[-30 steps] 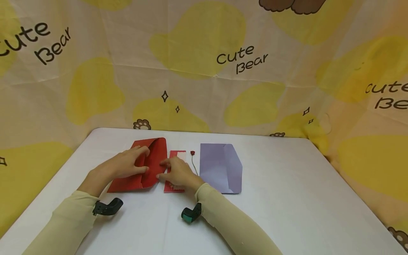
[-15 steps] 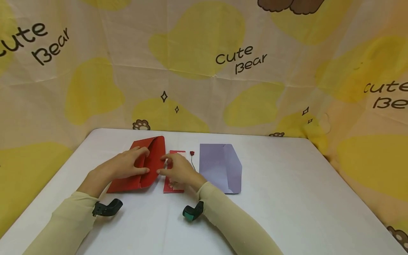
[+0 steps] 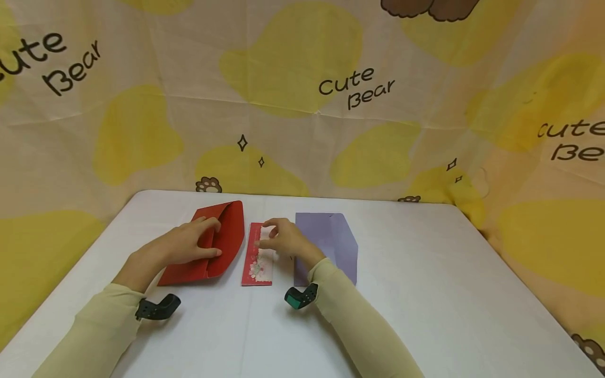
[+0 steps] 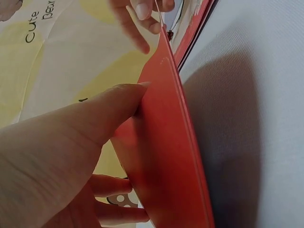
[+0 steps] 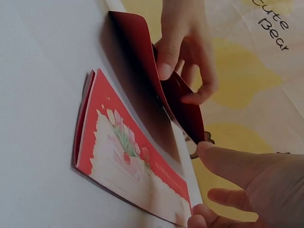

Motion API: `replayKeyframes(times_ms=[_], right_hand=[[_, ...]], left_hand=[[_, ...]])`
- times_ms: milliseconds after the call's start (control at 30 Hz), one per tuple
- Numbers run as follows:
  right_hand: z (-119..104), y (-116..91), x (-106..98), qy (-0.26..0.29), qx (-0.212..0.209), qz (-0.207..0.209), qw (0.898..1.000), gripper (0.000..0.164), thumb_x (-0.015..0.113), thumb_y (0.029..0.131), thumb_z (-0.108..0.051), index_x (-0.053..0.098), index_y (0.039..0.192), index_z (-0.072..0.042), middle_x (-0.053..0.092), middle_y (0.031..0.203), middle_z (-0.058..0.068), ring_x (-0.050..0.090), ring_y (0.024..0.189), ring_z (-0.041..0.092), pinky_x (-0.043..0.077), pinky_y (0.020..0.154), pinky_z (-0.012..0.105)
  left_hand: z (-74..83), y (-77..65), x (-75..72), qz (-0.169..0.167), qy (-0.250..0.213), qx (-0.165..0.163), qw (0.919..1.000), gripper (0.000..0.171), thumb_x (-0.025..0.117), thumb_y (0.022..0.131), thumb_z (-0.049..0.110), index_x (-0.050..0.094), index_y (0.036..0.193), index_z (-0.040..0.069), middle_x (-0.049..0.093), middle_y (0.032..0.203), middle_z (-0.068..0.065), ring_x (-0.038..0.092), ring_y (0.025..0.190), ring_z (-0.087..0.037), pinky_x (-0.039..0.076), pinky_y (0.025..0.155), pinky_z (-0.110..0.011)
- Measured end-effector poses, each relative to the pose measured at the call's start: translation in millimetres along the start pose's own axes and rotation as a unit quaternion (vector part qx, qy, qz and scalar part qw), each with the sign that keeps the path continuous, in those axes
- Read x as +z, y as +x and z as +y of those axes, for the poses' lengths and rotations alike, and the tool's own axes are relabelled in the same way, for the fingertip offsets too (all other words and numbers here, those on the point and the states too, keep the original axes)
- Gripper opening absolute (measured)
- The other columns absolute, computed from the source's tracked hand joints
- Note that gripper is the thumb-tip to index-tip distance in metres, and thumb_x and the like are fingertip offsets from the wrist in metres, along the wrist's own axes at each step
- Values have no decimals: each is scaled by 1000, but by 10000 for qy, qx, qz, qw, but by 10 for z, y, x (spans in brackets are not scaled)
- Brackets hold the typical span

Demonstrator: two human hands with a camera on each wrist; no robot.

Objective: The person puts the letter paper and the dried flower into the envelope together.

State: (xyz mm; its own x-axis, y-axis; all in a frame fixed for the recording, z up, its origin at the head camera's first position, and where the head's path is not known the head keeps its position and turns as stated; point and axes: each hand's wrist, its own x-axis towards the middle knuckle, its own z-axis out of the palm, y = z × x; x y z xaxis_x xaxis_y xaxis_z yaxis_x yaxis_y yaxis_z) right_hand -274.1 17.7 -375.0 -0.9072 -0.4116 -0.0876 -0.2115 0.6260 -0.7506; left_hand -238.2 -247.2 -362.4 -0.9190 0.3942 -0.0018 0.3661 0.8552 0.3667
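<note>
My left hand (image 3: 186, 244) holds a red envelope (image 3: 232, 239) at the left, its flap side tilted up off the table. In the left wrist view the thumb lies against the red paper (image 4: 164, 123), the other fingers behind it. My right hand (image 3: 285, 239) hovers over the right side of a red and white floral card (image 3: 252, 262), fingers loosely bent and nothing between them. Flowers are printed on the card, seen larger in the right wrist view. The small red rose on a thin stem is mostly hidden behind the right hand in the head view.
A lilac envelope (image 3: 326, 233) lies flat to the right, partly covered by my right hand and forearm. All this rests on a white table (image 3: 439, 294). Behind it hangs a cloth (image 3: 293, 131) with yellow patches and lettering.
My right hand has left the red envelope's flap and moved right, past the card, uncovering its left side. The left hand keeps its hold, with the envelope hardly moved.
</note>
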Motion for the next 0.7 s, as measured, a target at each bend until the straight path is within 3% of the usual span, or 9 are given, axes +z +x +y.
replayKeyframes(times_ms=[167, 300, 500, 700], right_hand=[[1, -15, -42, 70, 58, -351, 9993, 60, 80, 86, -24, 58, 140, -9, 60, 104, 9, 58, 74, 17, 49, 61, 24], [-12, -33, -27, -17, -70, -583, 9983, 60, 80, 85, -22, 59, 139, -8, 61, 104, 10, 56, 80, 17, 47, 64, 24], [6, -89, 32, -289, -372, -607, 9970, 60, 82, 84, -23, 59, 138, -9, 64, 111, 10, 58, 95, 18, 48, 79, 26], [36, -192, 19, -916, -611, -833, 9904, 64, 84, 83, -27, 58, 140, -14, 64, 121, 10, 57, 107, 19, 49, 91, 31]], left_hand=[[-11, 6, 10, 12, 2, 32, 10000, 56, 79, 84, 43, 53, 124, 13, 58, 116, -12, 58, 99, -27, 56, 81, -45], [-20, 6, 32, -33, -66, 37, 10000, 57, 79, 84, 44, 53, 124, 13, 58, 116, -11, 57, 100, -27, 56, 81, -43], [-21, 4, 41, -45, -92, 18, 9999, 56, 79, 84, 43, 53, 124, 13, 58, 116, -11, 57, 100, -27, 57, 80, -43], [-23, 6, -3, 17, -47, 82, 10000, 55, 80, 84, 41, 54, 123, 13, 59, 115, -11, 58, 99, -26, 56, 80, -42]])
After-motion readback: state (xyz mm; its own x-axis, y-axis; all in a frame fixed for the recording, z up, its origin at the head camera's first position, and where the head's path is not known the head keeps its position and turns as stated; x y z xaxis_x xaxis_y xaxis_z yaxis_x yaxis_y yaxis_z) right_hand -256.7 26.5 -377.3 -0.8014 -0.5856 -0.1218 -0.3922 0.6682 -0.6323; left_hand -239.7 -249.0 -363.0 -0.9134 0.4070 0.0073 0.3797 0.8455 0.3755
